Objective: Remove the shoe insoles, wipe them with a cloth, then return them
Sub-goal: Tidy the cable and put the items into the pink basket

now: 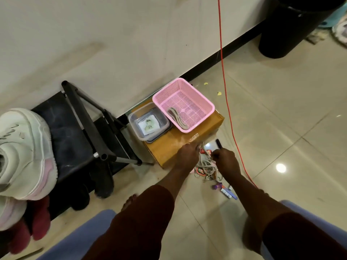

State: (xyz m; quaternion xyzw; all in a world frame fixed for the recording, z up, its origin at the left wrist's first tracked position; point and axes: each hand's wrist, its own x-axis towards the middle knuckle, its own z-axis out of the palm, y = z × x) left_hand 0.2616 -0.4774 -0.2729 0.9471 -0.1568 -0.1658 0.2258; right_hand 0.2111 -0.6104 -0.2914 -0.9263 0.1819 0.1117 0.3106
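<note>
At nine o'clock, black shoe rack [75, 139] against the wall. White-and-pink shoe [24, 152] sits on its top shelf, well apart from both hands. Insole not visible from this angle; judged to be inside the shoe.

Twelve o'clock: cardboard box [169, 149] on the floor. It carries a pink basket [211, 106] and, touching it at the left, a clear lidded container [135, 117]. White folded piece [148, 125] inside the container, possibly the wiping cloth; cannot confirm.

Step in hand: none of the task proper. Both my hands are at a tangle of cords and rings [205, 170] on the floor by the box's near corner.

Left hand [187, 154]: knuckles up, fingertips pinching the grey cord [201, 159] at the tangle's top.
Right hand [225, 160]: fingers curled at one o'clock of the tangle, beside a dark stick [218, 143]. Whether they grip anything, cannot tell; blurred.

Next move, as judged: release the cord, swing left to nine o'clock, hold the shoe, pull out the insole.
</note>
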